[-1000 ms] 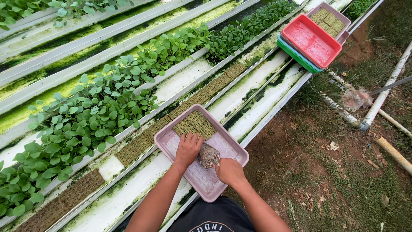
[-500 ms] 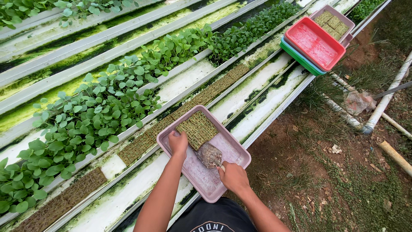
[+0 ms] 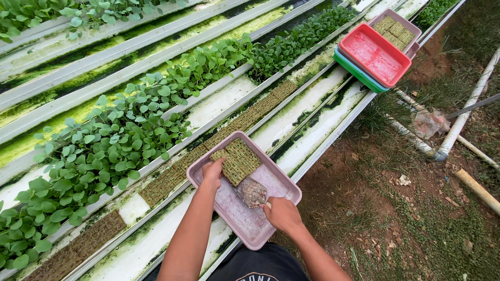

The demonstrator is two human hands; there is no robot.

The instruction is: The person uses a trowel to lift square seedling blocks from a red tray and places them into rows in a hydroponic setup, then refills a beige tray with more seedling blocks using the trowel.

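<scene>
A pink tray (image 3: 260, 229) rests across the near white channels. In its far corner lies a slab of small brown-green seedling cubes (image 3: 240, 159). My left hand (image 3: 213, 171) touches the near-left edge of that slab with its fingers curled on it. My right hand (image 3: 280, 213) grips the handle of a small trowel whose dirty blade (image 3: 252, 192) lies flat on the tray floor, just beside the slab.
Long white growing channels (image 3: 291, 119) run diagonally; one holds a row of seedling cubes (image 3: 172, 177), others hold leafy green plants (image 3: 114, 151). Stacked red, green and pink trays (image 3: 376, 54) sit at the far end. Bare soil, white pipes (image 3: 463, 117) and a bamboo pole lie to the right.
My left hand has moved from the trowel blade up to the edge of the cube slab. My right hand has slid back along the trowel handle toward the tray's near edge.
</scene>
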